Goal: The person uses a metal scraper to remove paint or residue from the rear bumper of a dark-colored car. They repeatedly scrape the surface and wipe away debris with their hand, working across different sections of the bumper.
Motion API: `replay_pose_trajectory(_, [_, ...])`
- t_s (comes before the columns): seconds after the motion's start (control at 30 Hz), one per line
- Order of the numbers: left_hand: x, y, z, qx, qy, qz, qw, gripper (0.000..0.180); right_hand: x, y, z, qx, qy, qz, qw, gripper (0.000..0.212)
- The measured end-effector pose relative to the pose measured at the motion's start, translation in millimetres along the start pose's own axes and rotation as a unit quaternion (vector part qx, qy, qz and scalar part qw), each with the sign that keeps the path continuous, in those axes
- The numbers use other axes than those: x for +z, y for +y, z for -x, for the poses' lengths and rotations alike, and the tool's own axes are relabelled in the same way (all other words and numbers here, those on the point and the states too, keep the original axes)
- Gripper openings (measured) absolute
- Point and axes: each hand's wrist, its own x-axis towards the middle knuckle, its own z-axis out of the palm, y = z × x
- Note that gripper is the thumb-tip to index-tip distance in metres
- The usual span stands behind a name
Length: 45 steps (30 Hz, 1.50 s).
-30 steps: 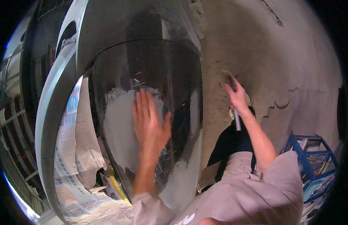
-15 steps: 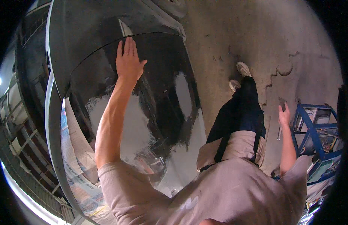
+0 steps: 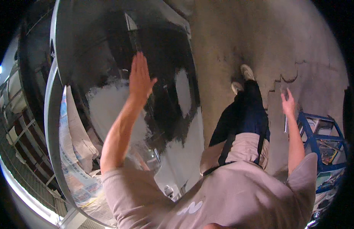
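Observation:
My left hand (image 3: 140, 78) lies palm down with straight fingers over a dark car body panel (image 3: 169, 49), and seems to rest on its surface. A large pale grey patch (image 3: 112, 103) spreads beside and below that wrist. To its right is a smaller, long grey patch (image 3: 183, 91). Out to the right, over the floor, my right hand (image 3: 288, 105) is partly curled around a slim tool (image 3: 286, 124). A thin, pale end of the tool shows below the hand. The rest is hidden or too blurred to name its kind.
Newspaper sheets (image 3: 76, 152) cover the window area at the left of the panel. A blue metal frame cart (image 3: 325, 137) with mixed items stands at the far right. My legs and shoes (image 3: 245, 72) are on the concrete floor (image 3: 222, 42) beside the car.
My left hand has slid nearer to me and slightly right, away from the curved panel seam and the small pale triangle. My right hand has shifted slightly forward, still with the slim tool.

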Motion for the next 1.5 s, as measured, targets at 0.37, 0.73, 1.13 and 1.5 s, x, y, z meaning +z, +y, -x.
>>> replay_pose_trajectory(0.37, [3,77,126,0.047,-0.059,0.230,0.970,0.103,-5,-9,22,0.097,-0.030,0.068,0.993,0.067])
replay_pose_trajectory(0.73, [34,154,81,0.049,-0.120,0.304,0.944,0.084,-30,-26,37,0.011,-0.038,0.126,0.991,0.067])
replay_pose_trajectory(1.13, [49,173,61,-0.043,-0.047,0.189,0.980,0.066,-55,-23,76,0.042,-0.017,0.115,0.992,0.063])
replay_pose_trajectory(1.5, [33,232,87,0.016,-0.244,0.637,0.731,0.051,-64,3,102,0.096,-0.017,0.010,0.995,0.075])
